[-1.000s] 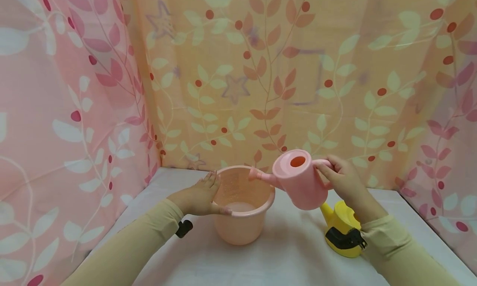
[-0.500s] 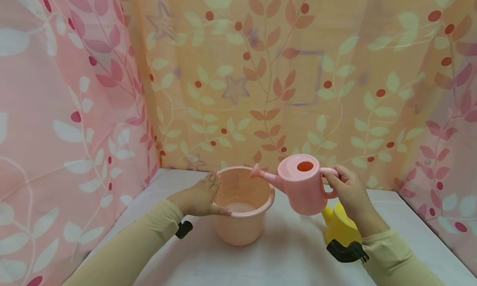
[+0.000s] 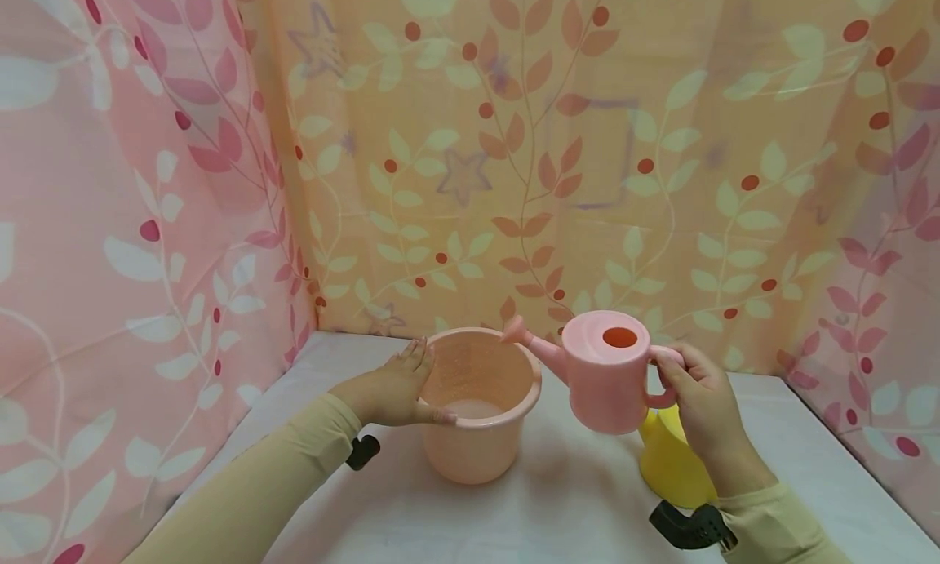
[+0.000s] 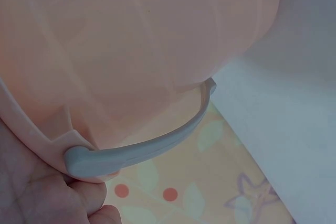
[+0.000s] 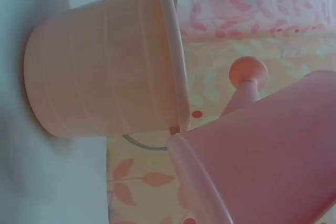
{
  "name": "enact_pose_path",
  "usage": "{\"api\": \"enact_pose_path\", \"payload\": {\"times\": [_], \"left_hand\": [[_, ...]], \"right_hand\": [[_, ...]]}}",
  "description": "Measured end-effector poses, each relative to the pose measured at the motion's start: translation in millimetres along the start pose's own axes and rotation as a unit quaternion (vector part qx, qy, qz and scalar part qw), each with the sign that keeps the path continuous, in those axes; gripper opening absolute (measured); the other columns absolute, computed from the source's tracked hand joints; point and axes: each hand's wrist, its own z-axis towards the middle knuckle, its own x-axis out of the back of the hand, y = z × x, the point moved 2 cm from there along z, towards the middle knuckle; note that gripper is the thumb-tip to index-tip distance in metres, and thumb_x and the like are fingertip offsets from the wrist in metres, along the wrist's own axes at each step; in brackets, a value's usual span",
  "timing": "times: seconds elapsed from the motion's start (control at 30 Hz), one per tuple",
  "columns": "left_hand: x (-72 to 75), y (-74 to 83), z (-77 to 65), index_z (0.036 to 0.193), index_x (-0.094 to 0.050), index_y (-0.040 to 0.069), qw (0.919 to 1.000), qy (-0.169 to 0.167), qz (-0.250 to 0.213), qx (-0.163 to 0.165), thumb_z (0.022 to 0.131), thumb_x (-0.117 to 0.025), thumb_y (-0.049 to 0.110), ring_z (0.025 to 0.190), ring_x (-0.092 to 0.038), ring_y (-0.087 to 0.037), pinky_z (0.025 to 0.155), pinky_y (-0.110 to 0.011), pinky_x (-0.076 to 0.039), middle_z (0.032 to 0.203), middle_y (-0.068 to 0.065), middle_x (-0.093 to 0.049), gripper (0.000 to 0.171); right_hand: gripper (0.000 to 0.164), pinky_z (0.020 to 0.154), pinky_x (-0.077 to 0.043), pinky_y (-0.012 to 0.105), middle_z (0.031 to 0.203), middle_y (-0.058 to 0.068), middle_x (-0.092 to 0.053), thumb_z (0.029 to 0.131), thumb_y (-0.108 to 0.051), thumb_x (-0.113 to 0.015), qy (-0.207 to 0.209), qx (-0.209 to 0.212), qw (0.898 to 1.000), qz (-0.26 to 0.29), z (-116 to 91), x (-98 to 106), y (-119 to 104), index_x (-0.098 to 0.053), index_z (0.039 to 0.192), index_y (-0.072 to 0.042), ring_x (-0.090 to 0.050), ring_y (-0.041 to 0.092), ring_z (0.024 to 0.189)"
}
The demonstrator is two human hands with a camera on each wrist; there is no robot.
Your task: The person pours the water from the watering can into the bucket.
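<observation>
L hand, fingers extended, rests on round peach plastic bucket. R hand grips pink plastic watering can; yellow plastic can approx. 5 o'clock of it.

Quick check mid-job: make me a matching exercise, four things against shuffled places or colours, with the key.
1. Pink watering can
2. Yellow watering can
3. Bucket
4. Bucket handle

A. Grey
B. Held in the right hand
C. Touched at the rim by the left hand
D. On the table, right of the bucket

Pairs: 1-B, 2-D, 3-C, 4-A
</observation>
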Motion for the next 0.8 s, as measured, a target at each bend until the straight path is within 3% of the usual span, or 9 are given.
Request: {"api": "enact_pose_path", "payload": {"times": [0.13,0.37,0.63,0.8], "left_hand": [[0.2,0.0,0.1,0.137,-0.009,-0.003,1.0,0.001,0.0,-0.003,0.058,-0.03,0.084,0.13,0.0,-0.029,0.102,-0.044,-0.012,0.142,-0.021,-0.001,0.119],[0.3,-0.9,0.9,0.137,-0.008,-0.002,1.0,-0.003,-0.004,-0.002,0.058,-0.031,0.084,0.13,0.001,-0.029,0.102,-0.044,-0.011,0.142,-0.021,0.0,0.12],[-1.4,-2.0,1.2,0.138,-0.006,-0.001,1.0,-0.004,0.0,0.002,0.057,-0.03,0.084,0.13,0.003,-0.027,0.103,-0.043,-0.011,0.142,-0.02,0.001,0.12],[-1.7,-2.7,2.4,0.138,-0.005,-0.002,1.0,-0.007,0.002,0.0,0.058,-0.029,0.084,0.13,0.002,-0.028,0.103,-0.043,-0.011,0.142,-0.02,0.001,0.12]], "right_hand": [[0.025,0.053,-0.05,0.036,0.071,0.009,-0.038,0.089,-0.02,-0.048,0.009,-0.003,0.999,0.045,-4.3,2.4,0.2,-0.052,0.089,0.005,-0.041,0.016,0.064],[0.027,0.054,-0.05,0.033,0.076,0.009,-0.039,0.089,-0.022,-0.048,0.02,-0.018,0.998,0.061,-11.3,8.3,3.9,-0.053,0.095,0.004,-0.04,0.016,0.064],[0.022,0.054,-0.05,0.035,0.077,0.007,-0.041,0.089,-0.017,-0.049,0.031,-0.025,0.993,0.114,-18.4,14.7,7.1,-0.054,0.095,0.004,-0.041,0.013,0.062],[0.021,0.054,-0.05,0.034,0.076,0.007,-0.041,0.088,-0.018,-0.05,0.044,-0.037,0.992,0.114,-23.2,18.4,8.7,-0.056,0.092,0.002,-0.042,0.013,0.061]]}}
